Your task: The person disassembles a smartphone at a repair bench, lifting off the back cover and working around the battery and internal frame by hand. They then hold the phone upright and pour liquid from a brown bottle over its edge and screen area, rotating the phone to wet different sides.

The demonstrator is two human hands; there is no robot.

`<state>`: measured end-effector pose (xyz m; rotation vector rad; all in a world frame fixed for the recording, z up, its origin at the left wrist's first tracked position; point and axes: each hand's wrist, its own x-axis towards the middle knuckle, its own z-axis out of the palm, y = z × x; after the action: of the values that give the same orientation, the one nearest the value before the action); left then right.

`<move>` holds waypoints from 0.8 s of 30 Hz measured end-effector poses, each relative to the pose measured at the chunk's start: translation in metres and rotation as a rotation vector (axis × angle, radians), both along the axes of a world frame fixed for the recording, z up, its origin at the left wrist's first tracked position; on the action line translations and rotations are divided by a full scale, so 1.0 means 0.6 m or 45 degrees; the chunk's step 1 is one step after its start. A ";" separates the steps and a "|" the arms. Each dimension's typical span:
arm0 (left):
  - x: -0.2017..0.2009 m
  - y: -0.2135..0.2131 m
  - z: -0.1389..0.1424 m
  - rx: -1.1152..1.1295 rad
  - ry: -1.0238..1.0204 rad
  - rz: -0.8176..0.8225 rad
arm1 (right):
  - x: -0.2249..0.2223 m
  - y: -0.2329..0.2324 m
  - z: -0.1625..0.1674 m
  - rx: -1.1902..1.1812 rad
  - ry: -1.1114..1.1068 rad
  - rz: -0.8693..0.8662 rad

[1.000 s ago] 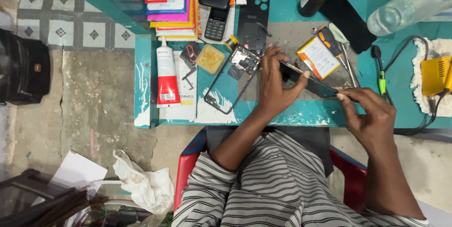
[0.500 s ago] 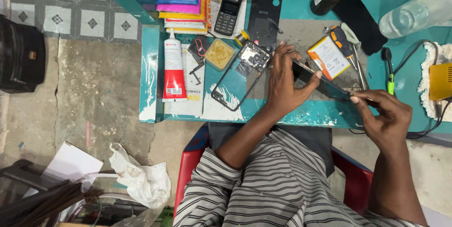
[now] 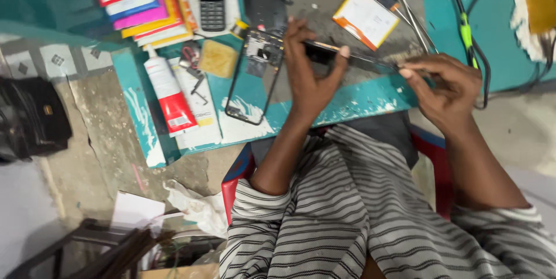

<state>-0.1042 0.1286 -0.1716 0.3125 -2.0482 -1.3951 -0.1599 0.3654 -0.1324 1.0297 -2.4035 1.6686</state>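
Holding a thin dark phone panel [image 3: 347, 54] edge-up between both hands over the teal bench [image 3: 370, 96].

Left hand [image 3: 310, 73] has its fingers pinched on the panel's near end; right hand [image 3: 449, 85] has its fingers closed at the far end, exact grasp unclear. An opened phone frame [image 3: 255, 79] lies just beside the left hand, a red-and-white tube [image 3: 171, 91] further left.

2 hands [image 3: 313, 79], 1 glue tube [image 3: 171, 91], 1 keypad phone [image 3: 212, 4], 1 opened phone frame [image 3: 255, 76].
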 end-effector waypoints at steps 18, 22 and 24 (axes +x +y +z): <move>0.022 -0.018 0.009 0.016 -0.071 -0.054 | 0.015 -0.017 -0.022 -0.043 -0.147 -0.078; 0.022 -0.017 0.010 -0.007 -0.066 -0.052 | 0.016 -0.026 -0.026 -0.093 0.265 -0.015; 0.023 -0.017 0.010 0.004 -0.068 -0.053 | 0.014 -0.029 -0.030 -0.099 0.423 0.000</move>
<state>-0.0902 0.1182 -0.1654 0.3131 -2.1074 -1.4295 -0.1513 0.3481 -0.1506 1.1858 -2.1112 1.4427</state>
